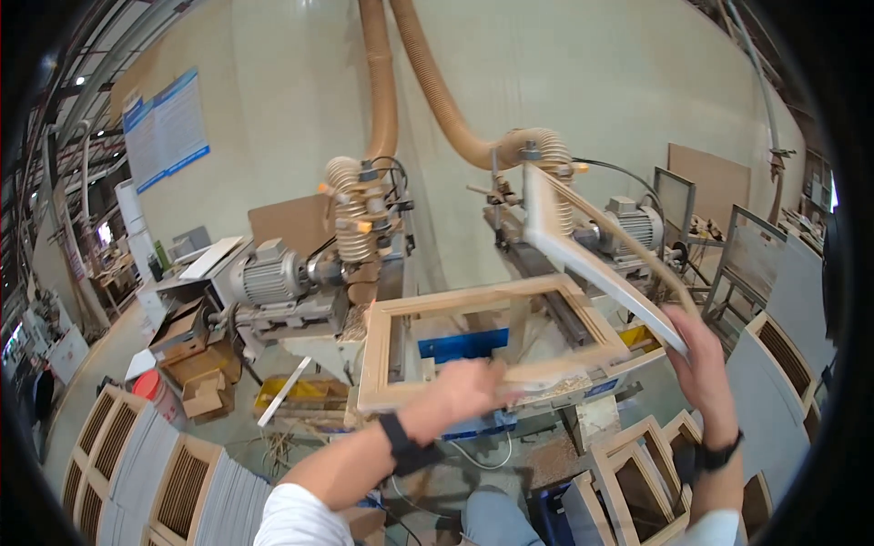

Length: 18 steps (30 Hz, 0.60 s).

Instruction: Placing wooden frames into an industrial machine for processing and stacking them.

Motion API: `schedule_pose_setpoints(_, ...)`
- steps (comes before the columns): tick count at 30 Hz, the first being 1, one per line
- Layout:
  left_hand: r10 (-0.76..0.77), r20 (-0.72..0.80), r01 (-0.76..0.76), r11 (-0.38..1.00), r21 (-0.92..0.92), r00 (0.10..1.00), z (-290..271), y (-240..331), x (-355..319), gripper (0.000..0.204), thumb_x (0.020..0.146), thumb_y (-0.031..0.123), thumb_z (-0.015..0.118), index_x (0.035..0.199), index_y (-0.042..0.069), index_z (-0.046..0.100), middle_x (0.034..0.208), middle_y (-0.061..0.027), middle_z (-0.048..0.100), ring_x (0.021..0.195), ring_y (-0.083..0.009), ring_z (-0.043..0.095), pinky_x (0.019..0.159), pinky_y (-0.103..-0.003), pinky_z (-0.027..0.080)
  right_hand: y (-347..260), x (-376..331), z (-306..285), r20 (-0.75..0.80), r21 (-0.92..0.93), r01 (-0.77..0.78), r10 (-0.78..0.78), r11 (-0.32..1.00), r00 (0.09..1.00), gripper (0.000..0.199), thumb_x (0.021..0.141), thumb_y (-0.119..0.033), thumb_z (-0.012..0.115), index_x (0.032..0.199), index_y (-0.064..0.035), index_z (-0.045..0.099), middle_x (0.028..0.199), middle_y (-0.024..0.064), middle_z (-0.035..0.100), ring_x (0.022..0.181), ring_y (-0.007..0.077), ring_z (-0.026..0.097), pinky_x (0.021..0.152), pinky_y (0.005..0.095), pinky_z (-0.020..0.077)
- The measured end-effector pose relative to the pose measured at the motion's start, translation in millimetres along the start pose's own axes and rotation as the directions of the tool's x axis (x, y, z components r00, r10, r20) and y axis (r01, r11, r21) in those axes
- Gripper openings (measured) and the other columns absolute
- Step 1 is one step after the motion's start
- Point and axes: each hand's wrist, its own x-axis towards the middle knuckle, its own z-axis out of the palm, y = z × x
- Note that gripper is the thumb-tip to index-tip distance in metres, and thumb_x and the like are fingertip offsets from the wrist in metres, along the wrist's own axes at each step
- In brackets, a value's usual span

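Note:
A pale wooden frame (382, 332) with a rectangular opening lies across the machine in front of me, its near right part blurred. My left hand (464, 393) is at its near rail, fingers curled round the wood and partly smeared by motion. My right hand (699, 359) grips the lower corner of a second wooden frame (601, 268) with a white outer edge. That frame is tilted up above the right side of the machine, thumb and fingers on either side of its rail.
An electric motor (271, 273) sits at the left and another motor (633, 226) at the right. Ribbed hoses (437, 77) come down the wall. Stacked frames (173, 482) stand at lower left, more frames (637, 478) at lower right. A red bucket (153, 387) stands left.

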Motion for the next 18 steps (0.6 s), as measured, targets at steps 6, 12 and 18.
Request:
schedule_pose_setpoints(6,-0.077,-0.035,0.076,0.996,-0.04,0.996,27.6,43.2,-207.2,0.051,0.08,0.052,0.06,0.1,0.005,0.06,0.075,-0.0157,0.063,0.055,-0.0342,0.06,0.053,-0.045,0.049,-43.2,109.2,125.0,0.208,-0.139,0.292,-0.26,0.946,0.943,0.022,0.074,-0.005,0.055,0.094,-0.0122,0.059,0.079,0.0077,0.057,0.081,0.0279,0.059,0.067,0.038,0.0484)
schedule_pose_setpoints(12,-0.611,-0.061,0.544,0.741,-0.393,0.789,88.9,8.7,-388.9,0.041,0.078,0.036,0.066,0.106,0.007,0.06,0.092,-0.019,0.064,0.08,-0.0393,0.062,0.069,-0.045,0.05,-20.7,102.6,247.7,0.354,-0.213,0.304,-0.217,0.929,0.91,0.019,0.078,-0.01,0.051,0.094,-0.0147,0.06,0.078,0.0063,0.06,0.086,0.025,0.059,0.069,0.0375,0.0486)
schedule_pose_setpoints(18,-0.929,0.16,0.912,0.275,-0.305,0.334,133.4,29.9,-515.0,0.044,0.08,0.041,0.064,0.109,0.008,0.061,0.087,-0.0214,0.064,0.079,-0.0394,0.062,0.067,-0.046,0.048,7.8,115.5,312.7,0.512,-0.195,0.105,0.01,0.975,0.859,0.027,0.084,-0.013,0.046,0.103,-0.0193,0.064,0.093,0.0088,0.066,0.095,0.0281,0.059,0.082,0.0465,0.0397)
